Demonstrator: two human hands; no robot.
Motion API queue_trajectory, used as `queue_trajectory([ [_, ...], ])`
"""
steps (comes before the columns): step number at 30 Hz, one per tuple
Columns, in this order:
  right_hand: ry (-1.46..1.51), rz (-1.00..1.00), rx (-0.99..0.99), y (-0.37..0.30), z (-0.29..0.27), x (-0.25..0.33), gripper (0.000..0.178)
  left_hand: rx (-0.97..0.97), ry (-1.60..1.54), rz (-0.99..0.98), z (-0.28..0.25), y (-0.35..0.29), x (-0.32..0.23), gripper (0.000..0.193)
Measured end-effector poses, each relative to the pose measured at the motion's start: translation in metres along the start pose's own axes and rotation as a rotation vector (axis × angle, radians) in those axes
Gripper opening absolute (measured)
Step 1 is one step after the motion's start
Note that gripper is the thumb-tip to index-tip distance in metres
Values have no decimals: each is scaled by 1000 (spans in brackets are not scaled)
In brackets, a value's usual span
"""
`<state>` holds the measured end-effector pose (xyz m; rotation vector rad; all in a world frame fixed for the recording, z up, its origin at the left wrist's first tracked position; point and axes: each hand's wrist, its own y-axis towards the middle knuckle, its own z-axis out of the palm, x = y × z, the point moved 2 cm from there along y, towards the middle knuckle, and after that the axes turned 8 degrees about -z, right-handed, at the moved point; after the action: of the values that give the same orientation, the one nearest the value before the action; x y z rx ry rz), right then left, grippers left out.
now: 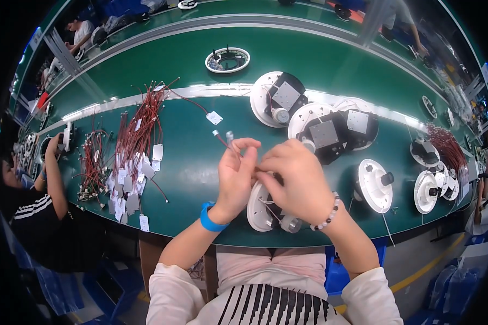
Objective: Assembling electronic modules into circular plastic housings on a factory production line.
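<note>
My left hand (234, 176), a blue band at its wrist, is closed on a thin red cable. White plug ends (230, 135) of the cable stick up above its fingers. Against it, my right hand (297, 176) is closed in a pinch, thumb and forefinger meeting near the left fingertips; what they grip is hidden. Below both hands a round white fixture (259, 214) lies at the table's near edge, partly covered by the right hand. A white wire and a grey cylindrical part (291, 223) show on it.
Bundled red cables with white tags (138, 135) lie to the left. Several round white fixtures with black plates (322, 135) sit at the right, more with black knobs (375, 187) beyond. A white ring (228, 60) rests on the far green surface. A co-worker (49, 211) works at left.
</note>
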<state>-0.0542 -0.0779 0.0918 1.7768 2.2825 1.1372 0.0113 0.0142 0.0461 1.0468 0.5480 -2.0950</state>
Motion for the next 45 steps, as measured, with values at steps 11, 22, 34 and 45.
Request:
queue_trajectory([
  [11, 124, 203, -121, -8, -14, -3, 8, 92, 137, 151, -6, 2, 9, 6],
  [22, 240, 218, 91, -31, -39, -6, 8, 55, 75, 74, -14, 4, 4, 7],
  [34, 151, 168, 30, -18, -22, 1, 17, 143, 173, 1, -10, 5, 9, 12],
  [45, 40, 200, -121, -37, -26, 38, 11, 108, 84, -52, -9, 5, 12, 24],
])
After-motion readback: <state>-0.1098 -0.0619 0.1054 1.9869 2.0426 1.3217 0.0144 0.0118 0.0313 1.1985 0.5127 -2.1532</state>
